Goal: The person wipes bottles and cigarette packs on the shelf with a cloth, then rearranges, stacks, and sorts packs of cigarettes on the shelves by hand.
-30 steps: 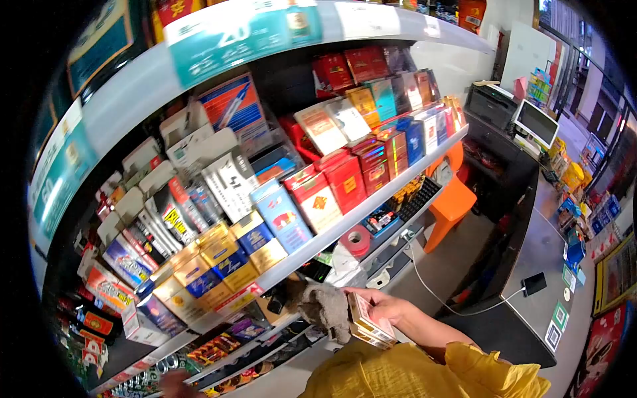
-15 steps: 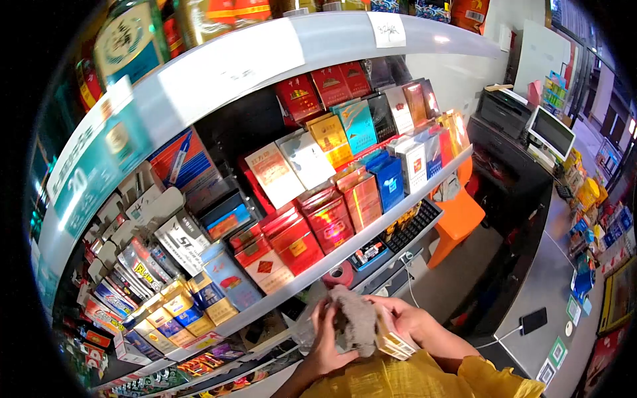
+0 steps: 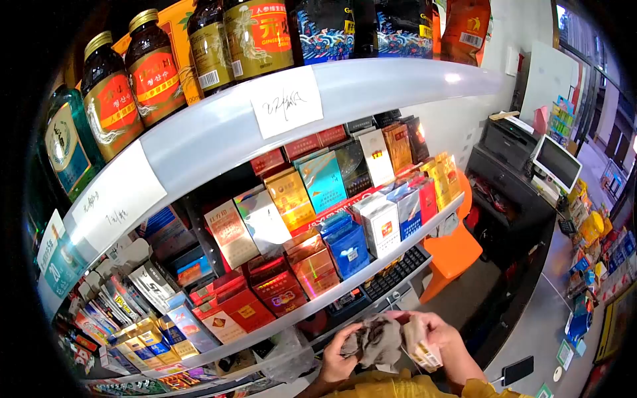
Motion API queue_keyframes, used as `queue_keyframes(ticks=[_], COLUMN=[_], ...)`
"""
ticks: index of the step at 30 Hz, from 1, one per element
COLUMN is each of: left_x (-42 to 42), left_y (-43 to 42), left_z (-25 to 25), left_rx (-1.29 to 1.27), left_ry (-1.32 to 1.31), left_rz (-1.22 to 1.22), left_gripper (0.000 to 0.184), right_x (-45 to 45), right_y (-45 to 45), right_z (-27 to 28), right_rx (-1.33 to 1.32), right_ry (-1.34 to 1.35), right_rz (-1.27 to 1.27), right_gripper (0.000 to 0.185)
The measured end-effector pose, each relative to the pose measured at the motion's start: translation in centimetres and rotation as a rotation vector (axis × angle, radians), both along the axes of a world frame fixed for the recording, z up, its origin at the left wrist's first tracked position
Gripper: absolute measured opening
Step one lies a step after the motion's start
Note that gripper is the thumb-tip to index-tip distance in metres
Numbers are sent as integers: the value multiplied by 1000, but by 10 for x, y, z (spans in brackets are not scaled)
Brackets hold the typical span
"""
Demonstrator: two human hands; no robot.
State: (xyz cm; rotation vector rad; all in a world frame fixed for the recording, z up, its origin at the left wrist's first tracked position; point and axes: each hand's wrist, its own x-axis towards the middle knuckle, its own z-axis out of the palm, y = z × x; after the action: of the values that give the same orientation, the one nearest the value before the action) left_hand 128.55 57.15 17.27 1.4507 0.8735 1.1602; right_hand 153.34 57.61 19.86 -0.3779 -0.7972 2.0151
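Note:
At the bottom centre, my left hand (image 3: 337, 359) is curled round a crumpled grey cloth (image 3: 379, 339). Just right of it, my right hand (image 3: 446, 337) grips a small stack of pale cigarette packs (image 3: 420, 346), its fingers over their top edge. The cloth and packs are side by side. In front stands a shelf with rows of cigarette packs, among them a blue pack (image 3: 347, 252), a white pack (image 3: 381, 227) and a turquoise pack (image 3: 322, 179).
Brown bottles (image 3: 156, 73) stand on the upper shelf (image 3: 371, 83). A clear plastic bag (image 3: 286, 355) hangs below the packs. To the right are an orange chair (image 3: 454, 255), a printer (image 3: 507, 142), a monitor (image 3: 557, 162) and a counter with a phone (image 3: 517, 371).
The view has shifted right along the shelf and shows more of the upper bottles. My left hand came in from the lower left and took hold of the cloth. My right hand still holds the packs.

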Motion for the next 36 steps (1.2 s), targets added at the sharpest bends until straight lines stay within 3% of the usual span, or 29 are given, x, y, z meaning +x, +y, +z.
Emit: queue_keyframes(ticks=[1, 4, 5, 6, 7, 9, 10, 14, 16, 17, 18, 23, 25, 30, 33, 36], left_x=[-2, -4, -5, -6, -8, -13, -15, -32, -37, -40, -43, -48, -53, -51, -46, -43], left_y=[1, -2, -2, -2, -2, -5, -6, -10, -11, -12, -13, -15, -14, -10, -12, -14], left_z=[1, -1, -1, 7, 11, 5, 0, -8, 0, 4, 8, 8, 3, 12, 12, -1], left_rx=[-28, -78, -82, -89, -94, -133, -153, 1, 138, 83, 30, -67, -122, -217, -94, -44], left_ry=[18, 37, 44, 53, 61, 35, 21, 86, 98, 67, 33, -135, -128, -330, -222, -110], left_rz=[6, 57, 51, 43, 34, 38, 41, -27, -35, -58, -82, -152, -245, -462, -421, -318], left_gripper=[49, 40, 37, 35, 32, 27, 25, 22, 22, 21, 20, 24, 31, 53, 65, 59], right_x=[4, 3, 16, 13, 13, 1, 3, -12, -31, -38, -41, -61, -74, -90, -102, -117], right_y=[2, 14, 18, 21, 23, 20, 21, 25, 21, 19, 19, 20, 16, 6, -4, -13], right_z=[6, 21, 10, 14, 18, 34, 31, 37, 54, 60, 57, 56, 71, 73, 69, 66], right_rx=[2, 70, -125, -89, -102, 16, -67, -76, -113, -128, -23, -44, -94, 94, 173, 237], right_ry=[36, -63, -124, -44, -76, 131, 150, 370, 217, 136, 148, 163, 147, 50, -221, -412], right_rz=[-48, -320, -309, -358, -395, -470, -494, -476, -554, -595, -534, -601, -694, -520, -486, -445], right_gripper=[87, 40, 36, 33, 43, 49, 57, 58, 53, 52, 55, 56, 56, 63, 64, 55])
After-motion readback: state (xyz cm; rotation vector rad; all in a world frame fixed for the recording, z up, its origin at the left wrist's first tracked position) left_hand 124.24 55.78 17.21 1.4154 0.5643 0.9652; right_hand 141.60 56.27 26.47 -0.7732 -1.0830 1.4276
